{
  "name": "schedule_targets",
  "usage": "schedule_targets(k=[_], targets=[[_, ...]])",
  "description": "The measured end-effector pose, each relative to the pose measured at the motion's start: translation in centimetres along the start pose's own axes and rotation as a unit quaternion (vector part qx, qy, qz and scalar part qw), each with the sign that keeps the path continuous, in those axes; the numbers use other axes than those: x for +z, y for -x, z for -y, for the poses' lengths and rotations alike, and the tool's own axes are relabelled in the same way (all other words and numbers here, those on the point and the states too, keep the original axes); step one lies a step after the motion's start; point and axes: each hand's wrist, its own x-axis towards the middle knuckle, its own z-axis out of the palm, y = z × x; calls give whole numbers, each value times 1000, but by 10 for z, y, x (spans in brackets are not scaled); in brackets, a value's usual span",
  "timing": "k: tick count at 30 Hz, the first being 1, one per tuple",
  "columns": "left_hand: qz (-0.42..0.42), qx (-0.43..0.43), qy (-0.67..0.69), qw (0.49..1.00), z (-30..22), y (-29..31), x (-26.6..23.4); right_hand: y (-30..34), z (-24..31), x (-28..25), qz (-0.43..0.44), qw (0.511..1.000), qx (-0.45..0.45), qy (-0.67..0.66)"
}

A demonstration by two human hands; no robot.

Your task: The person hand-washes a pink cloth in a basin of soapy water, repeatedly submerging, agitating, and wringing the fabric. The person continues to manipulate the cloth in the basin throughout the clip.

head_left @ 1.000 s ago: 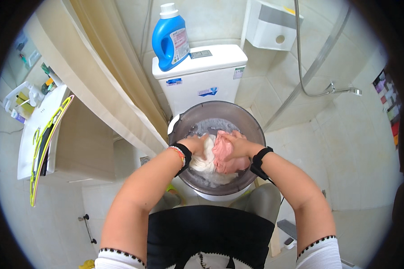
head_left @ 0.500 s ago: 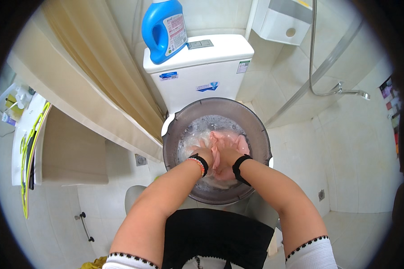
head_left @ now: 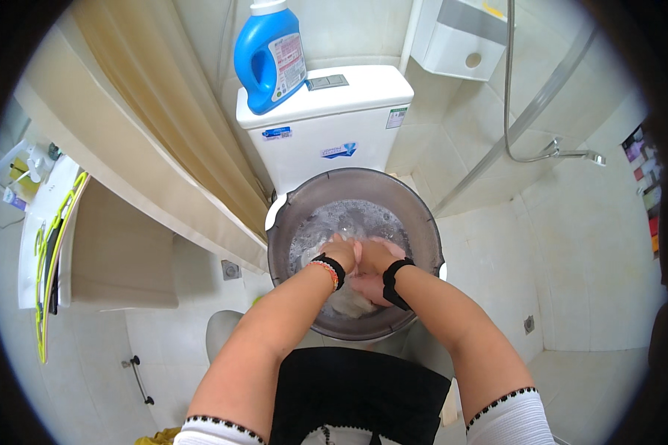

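A translucent grey-brown basin (head_left: 289, 222) of sudsy water is before me. Both my hands are down in it, close together. My left hand (head_left: 340, 252) is closed round a fold of pink cloth (head_left: 369, 288); my right hand (head_left: 377, 256) grips the same cloth just beside it. Folds of pink show between the hands and below the right one. A whitish cloth (head_left: 350, 304) lies in the water nearer me. The fingertips are partly hidden by my own hands and the suds. Black bands circle both wrists.
Behind the basin rises a white toilet tank (head_left: 326, 133) with a blue detergent bottle (head_left: 271, 59) on top. A beige curtain (head_left: 163, 141) hangs at left, near a white washbasin with yellow-green hangers (head_left: 48, 259). At right are a shower hose (head_left: 508, 111) and tap (head_left: 571, 154).
My hands have drawn closer together and bunched the pink cloth, so less of it shows above them. The view has shifted slightly.
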Motion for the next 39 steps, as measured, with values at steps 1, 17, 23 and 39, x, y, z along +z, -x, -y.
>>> schedule_targets(k=[1,17,23,39], targets=[[-5,22,9,1000,4,3,-7,-9,-4,-4,40,994,46,95],[-253,106,173,946,-1,115,-130,33,37,-94,-206,973,55,-91],[-176,155,217,947,7,131,-97,46,26,-53,-184,982,42,-14],[74,49,-28,996,51,66,-54,41,48,-56,92,971,34,216]])
